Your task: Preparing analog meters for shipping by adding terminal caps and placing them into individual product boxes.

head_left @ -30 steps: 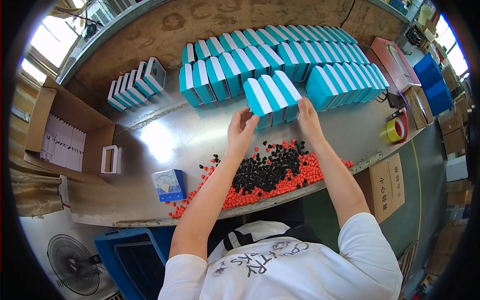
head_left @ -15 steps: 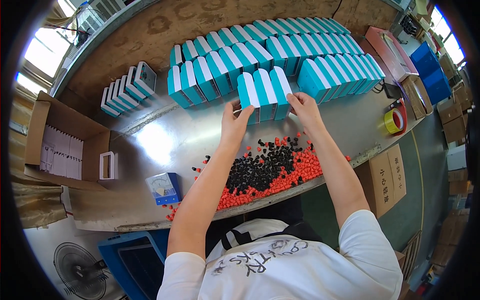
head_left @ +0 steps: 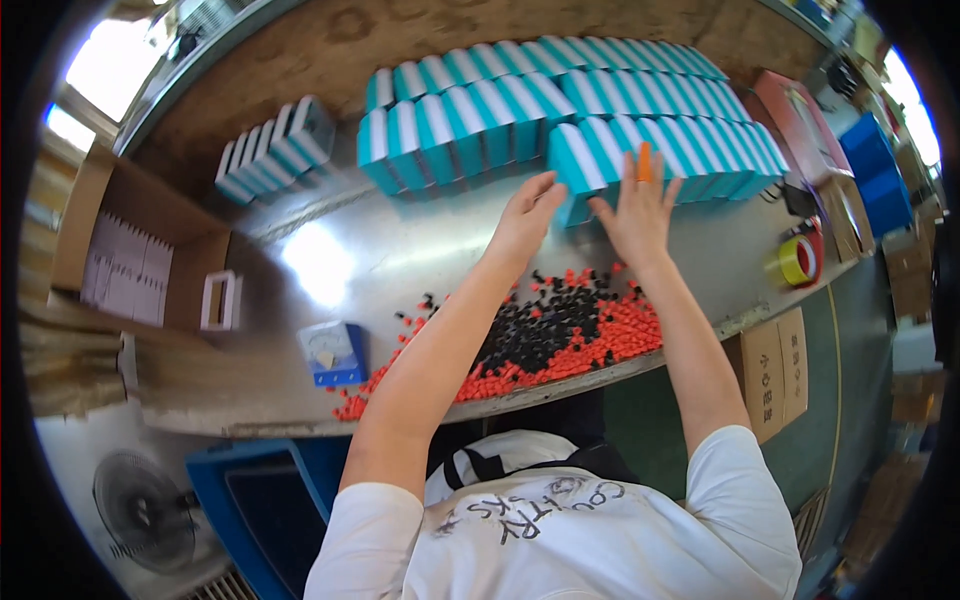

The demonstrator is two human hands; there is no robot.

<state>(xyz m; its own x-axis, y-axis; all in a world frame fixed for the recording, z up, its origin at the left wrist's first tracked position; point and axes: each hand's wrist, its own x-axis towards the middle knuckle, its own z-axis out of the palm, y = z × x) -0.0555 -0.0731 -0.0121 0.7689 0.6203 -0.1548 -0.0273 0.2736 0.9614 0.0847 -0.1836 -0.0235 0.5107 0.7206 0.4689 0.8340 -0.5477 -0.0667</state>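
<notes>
Teal-and-white box-shaped units (head_left: 460,130) stand upright in tight rows across the back of the table. My right hand (head_left: 640,215) is over the front row (head_left: 700,150), its fingers spread and touching the units from the near side; something orange covers one fingertip. By the left end unit (head_left: 578,165) of that row is my left hand (head_left: 528,220), empty, with its fingers loosely extended and the thumb apart. Below both hands lies a pile of small black caps (head_left: 540,330) and red caps (head_left: 630,330). Motion blurs the scene slightly.
At left stand a smaller teal-and-white group (head_left: 275,150), an open carton (head_left: 195,250) of white parts, a white frame (head_left: 218,300) and a blue analog meter (head_left: 335,352). Yellow tape (head_left: 795,260), a pink box (head_left: 795,120) and a carton (head_left: 775,370) lie right.
The three separate units have moved right against the front row, closing the gap. Both hands went right with them; the left has released, and the right has spread over the row.
</notes>
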